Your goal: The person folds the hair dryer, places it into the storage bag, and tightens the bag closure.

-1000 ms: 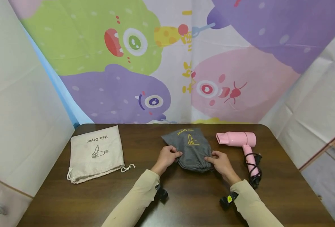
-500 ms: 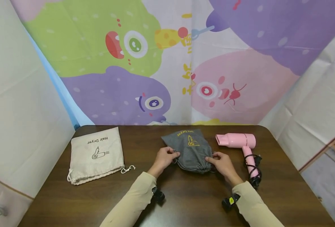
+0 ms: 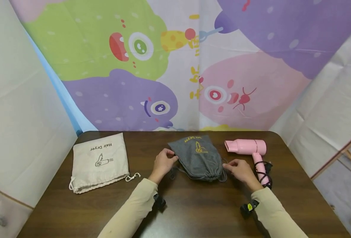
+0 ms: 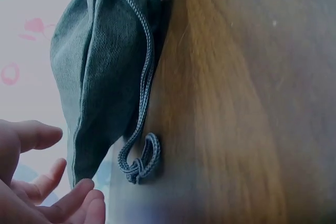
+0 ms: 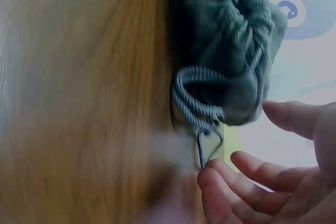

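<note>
A grey drawstring bag (image 3: 194,160) with a yellow hair dryer print lies on the table, its neck gathered toward the front. Beside its left edge is my left hand (image 3: 162,164), thumb and fingers spread apart, holding nothing. In the left wrist view, a knotted grey cord (image 4: 142,163) hangs loose near the bag. My right hand (image 3: 240,170) is at the bag's right side. The right wrist view shows its thumb apart from the fingers, and the fingertips (image 5: 212,174) close to a thin loop below the looped cord (image 5: 191,98); whether they touch is unclear.
A pink hair dryer (image 3: 249,146) with a black cord wrapped round its handle lies at the right, partly behind my right forearm. At the left is a cream drawstring bag (image 3: 99,165) with white ties. A cartoon backdrop (image 3: 127,99) hangs behind the dark wooden table (image 3: 190,205).
Both hands have let go of the grey bag and moved outward, the left one to the left and the right one to the right. The bag stays in place, its cords now showing.
</note>
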`<state>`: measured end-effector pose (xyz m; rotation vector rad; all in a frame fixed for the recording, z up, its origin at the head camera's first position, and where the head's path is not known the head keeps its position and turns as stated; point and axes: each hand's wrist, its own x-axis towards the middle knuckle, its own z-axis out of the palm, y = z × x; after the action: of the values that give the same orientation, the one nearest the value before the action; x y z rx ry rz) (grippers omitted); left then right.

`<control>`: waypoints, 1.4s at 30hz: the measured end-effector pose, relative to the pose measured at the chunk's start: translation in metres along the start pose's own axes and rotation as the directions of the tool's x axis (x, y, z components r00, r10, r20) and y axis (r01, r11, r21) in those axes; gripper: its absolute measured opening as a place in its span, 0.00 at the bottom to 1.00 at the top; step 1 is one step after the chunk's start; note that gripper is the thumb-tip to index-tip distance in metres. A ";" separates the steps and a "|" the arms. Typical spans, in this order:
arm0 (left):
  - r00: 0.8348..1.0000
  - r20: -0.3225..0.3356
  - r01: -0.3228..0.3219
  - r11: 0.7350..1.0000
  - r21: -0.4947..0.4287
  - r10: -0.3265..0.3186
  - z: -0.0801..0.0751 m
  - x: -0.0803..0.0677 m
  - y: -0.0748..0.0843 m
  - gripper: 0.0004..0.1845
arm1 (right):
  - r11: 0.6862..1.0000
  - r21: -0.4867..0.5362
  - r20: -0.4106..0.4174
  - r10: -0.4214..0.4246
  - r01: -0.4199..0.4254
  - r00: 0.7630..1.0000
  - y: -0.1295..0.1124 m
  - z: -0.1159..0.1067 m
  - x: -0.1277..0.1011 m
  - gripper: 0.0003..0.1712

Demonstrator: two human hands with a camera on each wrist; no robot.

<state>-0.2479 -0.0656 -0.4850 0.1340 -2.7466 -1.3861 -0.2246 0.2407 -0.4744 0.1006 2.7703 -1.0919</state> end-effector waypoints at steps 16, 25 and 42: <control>0.975 -0.027 -0.223 0.974 -0.034 0.222 -0.001 0.022 0.037 0.08 | 0.989 -0.120 -0.067 -0.098 0.090 0.993 0.003 -0.048 -0.006 0.24; 0.949 0.073 -0.308 0.951 -0.007 0.307 0.017 0.033 0.076 0.13 | 0.977 -0.187 -0.127 -0.127 0.102 0.984 0.006 -0.071 -0.012 0.25; 0.894 0.332 -0.345 0.935 0.079 0.302 0.070 0.042 0.136 0.19 | 0.979 -0.205 -0.113 -0.027 0.003 0.993 0.036 -0.091 -0.020 0.35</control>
<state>-0.3031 0.0661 -0.4167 -0.5677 -2.9277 -1.2185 -0.2116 0.3293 -0.4294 0.1210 2.9721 -0.8223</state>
